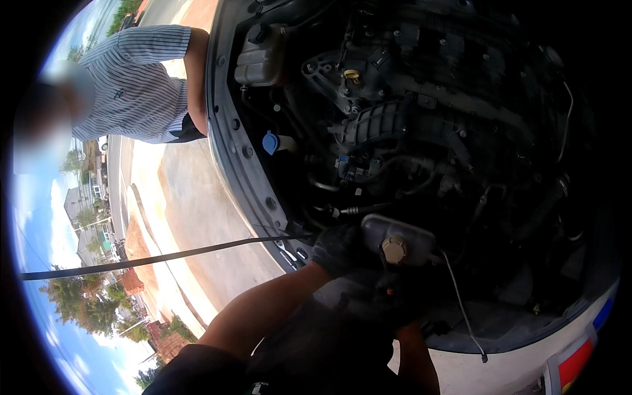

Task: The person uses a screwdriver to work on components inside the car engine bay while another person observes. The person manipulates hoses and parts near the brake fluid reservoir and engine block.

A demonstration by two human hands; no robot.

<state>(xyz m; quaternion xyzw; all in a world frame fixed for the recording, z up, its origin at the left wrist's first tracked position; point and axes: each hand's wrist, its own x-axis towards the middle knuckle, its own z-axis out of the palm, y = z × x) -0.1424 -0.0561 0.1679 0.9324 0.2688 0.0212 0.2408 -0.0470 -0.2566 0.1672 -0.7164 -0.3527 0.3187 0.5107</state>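
Observation:
My left hand (336,249), in a dark glove, reaches into the engine bay just left of a translucent grey reservoir (408,234) with a beige cap (395,250); its fingers are lost in shadow. My gloved right hand (394,306) is below the cap, closed around what looks like a dark tool (388,289) with an orange spot; shadow blurs its shape. A ratchet (284,253) and a small black piece (301,254) lie on the bay's edge beside my left hand. A blue washer cap (270,141) sits farther up the bay.
A person in a striped shirt (138,79) leans at the car's edge, upper left. A long dark rod (164,257) crosses to the bay. A thin metal rod (461,303) runs right of the reservoir. The engine (408,118) fills the upper right. A red panel (573,362) stands lower right.

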